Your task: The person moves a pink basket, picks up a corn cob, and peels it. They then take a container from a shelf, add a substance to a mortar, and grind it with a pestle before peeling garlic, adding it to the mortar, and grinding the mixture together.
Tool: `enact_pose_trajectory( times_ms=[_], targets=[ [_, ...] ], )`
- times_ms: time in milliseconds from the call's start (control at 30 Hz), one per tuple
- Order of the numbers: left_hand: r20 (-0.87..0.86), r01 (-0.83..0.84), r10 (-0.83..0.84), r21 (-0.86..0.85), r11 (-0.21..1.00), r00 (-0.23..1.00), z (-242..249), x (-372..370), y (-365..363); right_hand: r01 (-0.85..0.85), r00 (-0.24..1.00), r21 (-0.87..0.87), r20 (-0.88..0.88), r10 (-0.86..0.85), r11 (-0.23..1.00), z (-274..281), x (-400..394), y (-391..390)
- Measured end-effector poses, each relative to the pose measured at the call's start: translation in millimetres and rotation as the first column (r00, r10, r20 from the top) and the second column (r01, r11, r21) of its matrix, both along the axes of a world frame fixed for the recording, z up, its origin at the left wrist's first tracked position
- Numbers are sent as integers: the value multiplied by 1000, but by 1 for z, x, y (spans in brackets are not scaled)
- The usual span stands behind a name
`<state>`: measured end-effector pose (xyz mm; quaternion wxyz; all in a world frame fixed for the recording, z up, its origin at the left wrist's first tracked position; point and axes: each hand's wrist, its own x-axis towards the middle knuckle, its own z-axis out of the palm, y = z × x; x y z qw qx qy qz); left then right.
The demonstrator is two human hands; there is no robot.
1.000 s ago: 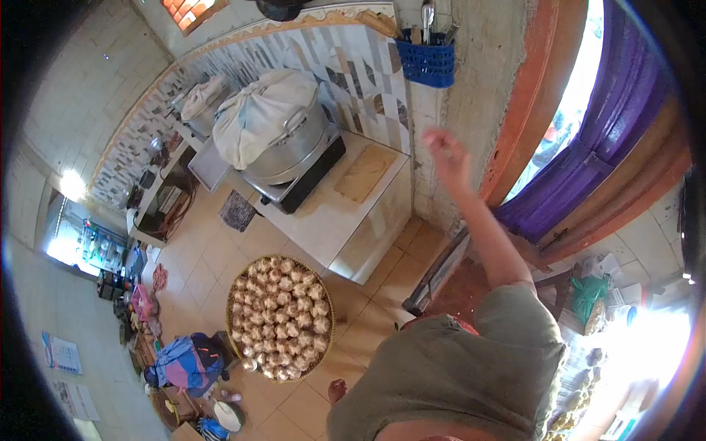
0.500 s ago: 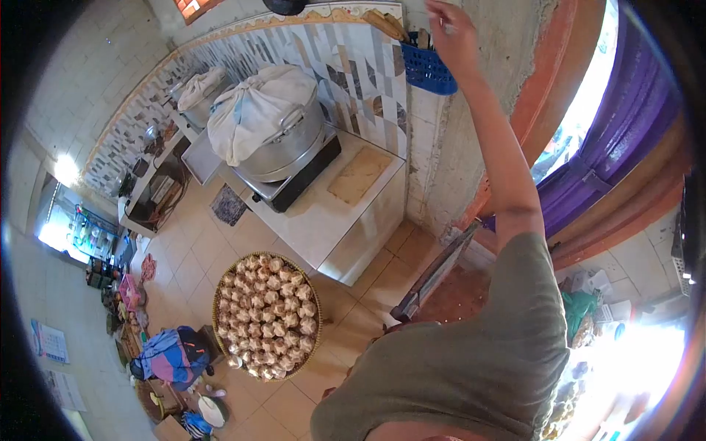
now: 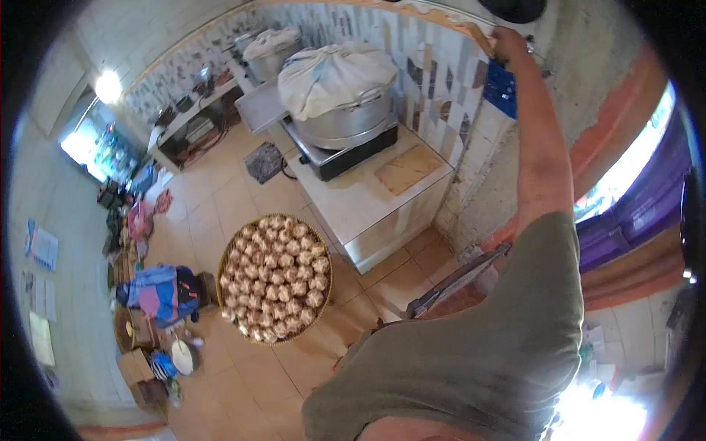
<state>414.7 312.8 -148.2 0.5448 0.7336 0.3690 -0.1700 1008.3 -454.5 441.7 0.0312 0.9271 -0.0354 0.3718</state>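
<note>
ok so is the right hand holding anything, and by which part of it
Cannot be told: the right hand is at the wooden utensils over the blue basket, but whether its fingers grip one is unclear.

The right hand (image 3: pixel 509 44) has reached the blue basket (image 3: pixel 500 91), apparently touching a wooden utensil (image 3: pixel 481 38).

blue basket (image 3: pixel 501 90), purple curtain (image 3: pixel 640 224), grey-patterned wall tiles (image 3: pixel 434 70)
</note>
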Motion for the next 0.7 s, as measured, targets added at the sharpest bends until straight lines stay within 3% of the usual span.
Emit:
enact_pose_trajectory(
  times_ms=[100,167,233,267,300,333,400,500,533,567,633,700],
  targets=[
    [-37,-60,61,10,998,997,-8,-35,1,41,995,75,85,-48,996,24,-28,13],
    [-62,-57,58,17,998,996,-13,-52,0,-143,962,-91,222,160,986,42,-33,-4],
    [-78,-43,45,34,999,996,-19,-72,1,-208,962,-5,179,205,978,62,-54,17],
    [-78,-30,34,51,998,996,-22,-82,1,-143,953,-62,260,154,988,61,-60,21],
    [-75,-16,21,69,998,997,-26,-91,0,-144,973,21,188,137,989,69,-71,24],
    [-66,-5,11,88,996,998,-28,-97,-2,-154,956,4,253,148,988,78,-78,26],
    [-11,-23,24,114,993,1000,-35,-102,-1,-173,838,-69,514,183,983,82,-103,46],
    [37,16,-23,175,985,999,-29,-70,-2,-237,419,-53,896,151,970,75,-181,105],
    [-78,215,-201,266,940,976,39,-39,-5,-339,299,-93,933,201,936,63,-197,125],
    [-83,383,-378,331,862,922,-6,-42,10,-605,19,-368,880,475,706,49,-214,148],
    [-110,191,-164,327,926,980,16,-32,11,-615,54,-322,893,446,720,12,-220,178],
    [-36,124,-119,265,956,992,21,-27,23,-543,151,-247,911,383,803,-30,-226,203]
  ],
)
